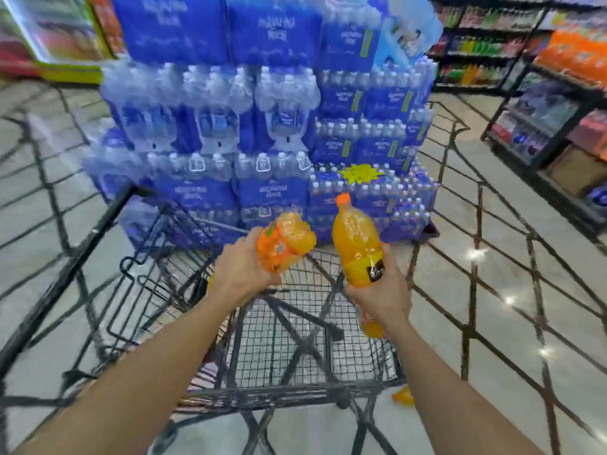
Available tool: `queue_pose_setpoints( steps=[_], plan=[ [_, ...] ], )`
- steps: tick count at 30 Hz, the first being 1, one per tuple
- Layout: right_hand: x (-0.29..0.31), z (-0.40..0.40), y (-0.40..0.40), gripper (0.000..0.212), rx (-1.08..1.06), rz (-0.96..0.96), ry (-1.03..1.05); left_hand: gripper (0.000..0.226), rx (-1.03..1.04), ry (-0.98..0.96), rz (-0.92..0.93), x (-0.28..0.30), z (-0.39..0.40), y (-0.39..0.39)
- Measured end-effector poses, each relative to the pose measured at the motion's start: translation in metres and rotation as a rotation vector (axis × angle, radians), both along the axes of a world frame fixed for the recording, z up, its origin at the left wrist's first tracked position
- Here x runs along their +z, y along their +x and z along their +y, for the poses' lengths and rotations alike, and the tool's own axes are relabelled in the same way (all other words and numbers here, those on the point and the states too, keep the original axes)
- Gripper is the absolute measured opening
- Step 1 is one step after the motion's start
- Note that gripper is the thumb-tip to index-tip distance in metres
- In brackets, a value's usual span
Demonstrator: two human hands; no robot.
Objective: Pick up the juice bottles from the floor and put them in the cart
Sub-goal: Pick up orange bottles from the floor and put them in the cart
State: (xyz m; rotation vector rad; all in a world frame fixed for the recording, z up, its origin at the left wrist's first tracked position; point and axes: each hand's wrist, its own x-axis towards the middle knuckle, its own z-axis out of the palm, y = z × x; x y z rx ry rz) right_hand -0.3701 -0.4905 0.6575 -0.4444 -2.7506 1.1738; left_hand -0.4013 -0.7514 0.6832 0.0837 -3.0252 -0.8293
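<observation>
Juice bottles (356, 239) held over the wire cart (295, 326), one per hand, in a supermarket aisle. Left hand (241, 269) wrapped around a bottle tipped on its side (284, 244), base pointing forward, label crumpled. Right hand (381, 292) gripping low on an upright bottle, orange cap above the fingers. Below the right hand, what looks like another orange bottle (371, 323) against the cart's right wall, and a further orange shape (404, 395) on the floor just outside the cart's near corner, partly hidden by the forearm. Beyond both hands, stacked blue water packs (262, 133).

Risks from here, as a judgement: a low grip on a tall, full bottle, apt to tip on release; a drop from this height, likely to bounce off the wire base or strike the bottle underneath; a sideways bottle, prone to roll once freed. Orange item on the floor easy to miss or kick.
</observation>
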Motion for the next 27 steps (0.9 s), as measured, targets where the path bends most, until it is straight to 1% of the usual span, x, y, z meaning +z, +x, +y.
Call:
queue_pose_setpoints(
  steps=[3,7,8,11,14,17,18,20,22,27],
  plan=[
    [-0.040,-0.039,-0.021,0.100,0.021,-0.042,-0.027,0.084,0.086,0.025,-0.063,-0.036,-0.032,-0.012],
    [-0.101,-0.076,-0.045,0.119,0.050,-0.179,-0.065,0.075,0.205,0.050,-0.184,-0.093,-0.052,-0.028],
    [-0.118,-0.083,-0.052,0.120,0.056,-0.214,-0.069,0.074,0.222,0.047,-0.221,-0.111,-0.054,-0.033],
    [-0.172,-0.097,-0.069,0.118,0.070,-0.308,-0.075,0.079,0.274,0.059,-0.350,-0.163,-0.056,-0.051],
    [-0.226,-0.105,-0.082,0.120,0.054,-0.410,-0.080,0.084,0.349,0.074,-0.474,-0.216,-0.050,-0.069],
    [-0.276,-0.111,-0.088,0.119,0.021,-0.533,-0.105,0.081,0.436,0.124,-0.542,-0.269,-0.041,-0.080],
    [-0.292,-0.113,-0.088,0.118,0.013,-0.566,-0.107,0.084,0.460,0.138,-0.566,-0.285,-0.039,-0.082],
    [-0.322,-0.114,-0.091,0.116,-0.007,-0.589,-0.098,0.095,0.484,0.132,-0.616,-0.320,-0.035,-0.087],
    [-0.346,-0.112,-0.092,0.114,-0.027,-0.618,-0.083,0.106,0.495,0.087,-0.675,-0.352,-0.033,-0.091],
    [-0.395,-0.100,-0.091,0.113,-0.142,-0.694,-0.085,0.109,0.565,0.039,-0.780,-0.408,-0.039,-0.097]
  ],
)
